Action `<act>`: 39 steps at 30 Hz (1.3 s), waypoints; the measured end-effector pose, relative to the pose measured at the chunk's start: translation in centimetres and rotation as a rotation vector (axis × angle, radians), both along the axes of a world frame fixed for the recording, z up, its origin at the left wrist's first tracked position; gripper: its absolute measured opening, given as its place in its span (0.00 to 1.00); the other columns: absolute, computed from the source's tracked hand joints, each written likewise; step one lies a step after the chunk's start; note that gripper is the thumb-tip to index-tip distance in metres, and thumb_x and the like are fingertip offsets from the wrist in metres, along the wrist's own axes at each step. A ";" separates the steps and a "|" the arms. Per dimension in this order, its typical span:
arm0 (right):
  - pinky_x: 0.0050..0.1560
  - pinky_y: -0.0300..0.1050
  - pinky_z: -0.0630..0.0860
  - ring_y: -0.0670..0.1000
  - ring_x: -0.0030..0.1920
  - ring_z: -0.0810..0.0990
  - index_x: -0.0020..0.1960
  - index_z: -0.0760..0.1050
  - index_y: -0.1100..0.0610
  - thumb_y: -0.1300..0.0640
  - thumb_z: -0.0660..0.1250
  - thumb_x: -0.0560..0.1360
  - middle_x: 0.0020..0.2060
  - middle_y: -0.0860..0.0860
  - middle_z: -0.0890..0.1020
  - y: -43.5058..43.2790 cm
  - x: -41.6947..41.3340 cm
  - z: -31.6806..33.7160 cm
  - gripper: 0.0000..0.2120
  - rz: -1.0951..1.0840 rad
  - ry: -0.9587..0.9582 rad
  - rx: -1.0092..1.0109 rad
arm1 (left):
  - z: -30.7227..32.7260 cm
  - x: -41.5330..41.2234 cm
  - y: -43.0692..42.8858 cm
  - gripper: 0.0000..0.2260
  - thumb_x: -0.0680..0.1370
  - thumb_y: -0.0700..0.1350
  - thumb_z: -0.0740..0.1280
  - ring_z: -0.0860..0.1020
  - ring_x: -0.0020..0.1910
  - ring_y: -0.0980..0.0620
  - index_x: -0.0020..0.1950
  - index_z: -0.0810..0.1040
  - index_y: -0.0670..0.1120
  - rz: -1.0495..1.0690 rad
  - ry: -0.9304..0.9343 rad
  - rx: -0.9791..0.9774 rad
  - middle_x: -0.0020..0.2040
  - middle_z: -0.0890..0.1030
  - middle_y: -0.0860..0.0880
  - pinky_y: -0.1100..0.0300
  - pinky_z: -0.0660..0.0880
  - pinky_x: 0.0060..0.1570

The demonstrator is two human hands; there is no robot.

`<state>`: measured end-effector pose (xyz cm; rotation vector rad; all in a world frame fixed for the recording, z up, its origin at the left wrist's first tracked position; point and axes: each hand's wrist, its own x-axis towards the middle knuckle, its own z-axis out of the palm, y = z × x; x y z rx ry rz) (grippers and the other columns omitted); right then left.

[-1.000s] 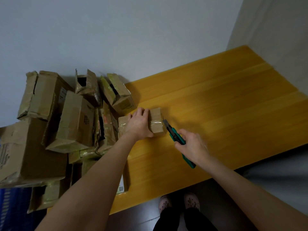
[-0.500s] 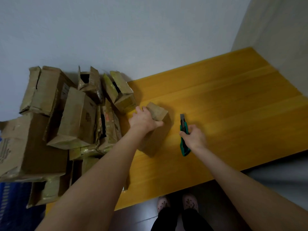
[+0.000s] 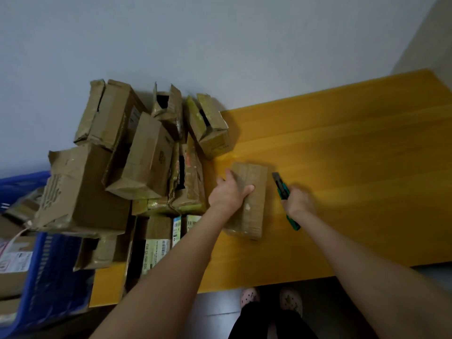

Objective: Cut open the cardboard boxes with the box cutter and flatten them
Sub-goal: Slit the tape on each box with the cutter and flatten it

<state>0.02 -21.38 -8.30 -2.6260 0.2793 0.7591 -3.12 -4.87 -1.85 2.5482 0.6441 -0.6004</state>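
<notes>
On the yellow wooden surface (image 3: 354, 179), my left hand (image 3: 231, 194) curls its fingers round the small brown taped cardboard box (image 3: 256, 211); my right hand (image 3: 299, 203), just right, clamps the green box cutter (image 3: 281, 187). Light and crushable, I judge: hold its edges.

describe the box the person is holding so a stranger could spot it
On the yellow table, right of the heaped box pile, lies one small box. It alone sits apart from the pile, closed, held by the left hand, with the box cutter just right of it.
</notes>
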 end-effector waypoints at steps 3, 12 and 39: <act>0.40 0.49 0.74 0.60 0.52 0.78 0.66 0.69 0.59 0.53 0.63 0.80 0.55 0.59 0.78 -0.4 0.3 0.8 0.17 0.004 -0.020 0.051 | -0.8 -1.0 0.7 0.30 0.82 0.59 0.57 0.72 0.66 0.38 0.78 0.52 0.47 0.022 -0.029 -0.062 0.70 0.69 0.40 0.45 0.72 0.60; 0.55 0.54 0.77 0.59 0.57 0.77 0.69 0.65 0.56 0.34 0.61 0.74 0.60 0.55 0.77 4.0 -1.3 4.7 0.32 0.116 -0.020 0.239 | -0.5 -2.0 0.8 0.31 0.76 0.51 0.70 0.75 0.62 0.42 0.75 0.60 0.49 0.231 0.012 -0.515 0.67 0.73 0.44 0.43 0.78 0.54; 0.27 0.40 0.68 0.50 0.33 0.71 0.45 0.70 0.59 0.60 0.53 0.82 0.34 0.53 0.71 1.9 -1.2 8.1 0.10 0.057 0.122 0.483 | -0.7 -2.8 0.0 0.45 0.73 0.59 0.71 0.73 0.66 0.41 0.79 0.47 0.48 0.002 -0.065 -0.086 0.72 0.67 0.44 0.47 0.76 0.57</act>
